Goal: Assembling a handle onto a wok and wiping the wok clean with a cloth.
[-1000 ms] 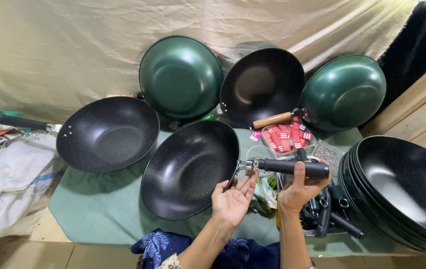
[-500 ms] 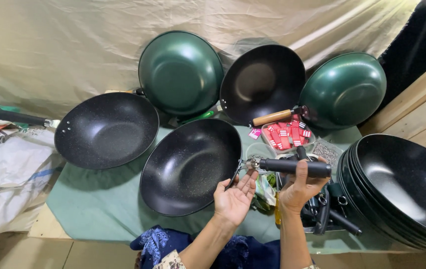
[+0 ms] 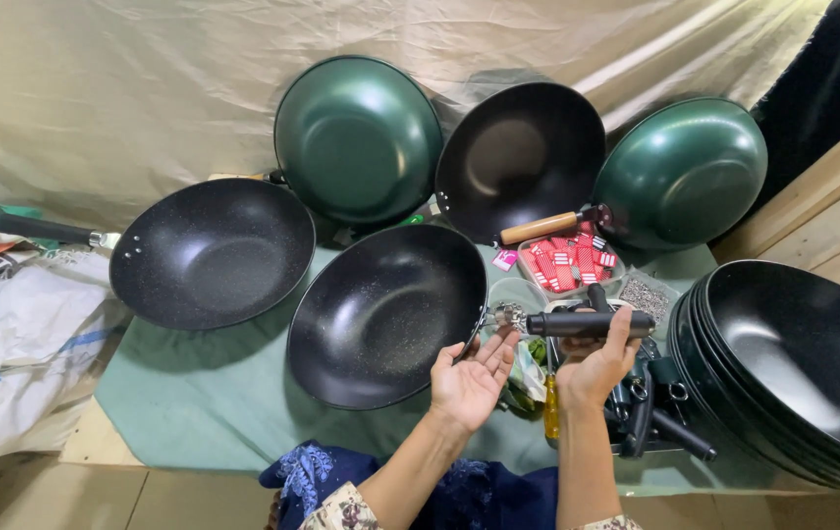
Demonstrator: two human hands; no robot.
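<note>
My right hand [image 3: 596, 368] grips a black pan handle [image 3: 587, 322], held level with its metal end pointing left at the rim of a black speckled wok [image 3: 380, 319]. My left hand [image 3: 471, 381] is palm up with fingers spread just under that metal end [image 3: 506, 316], touching the wok's rim. The wok leans tilted on the green cloth [image 3: 204, 393]. A yellow-handled screwdriver [image 3: 550, 407] lies between my hands.
Another black wok [image 3: 212, 252] with a long handle lies at the left. Two green woks [image 3: 356, 137] [image 3: 680, 172] and a black one [image 3: 520, 162] lean on the beige sheet behind. Stacked black woks [image 3: 793, 363] sit right, beside loose black handles [image 3: 665, 427], a tray of red packets [image 3: 567, 263] and white sacks [image 3: 7, 344].
Both hands stay almost still with the handle at the wok's rim. The view has shifted slightly.
</note>
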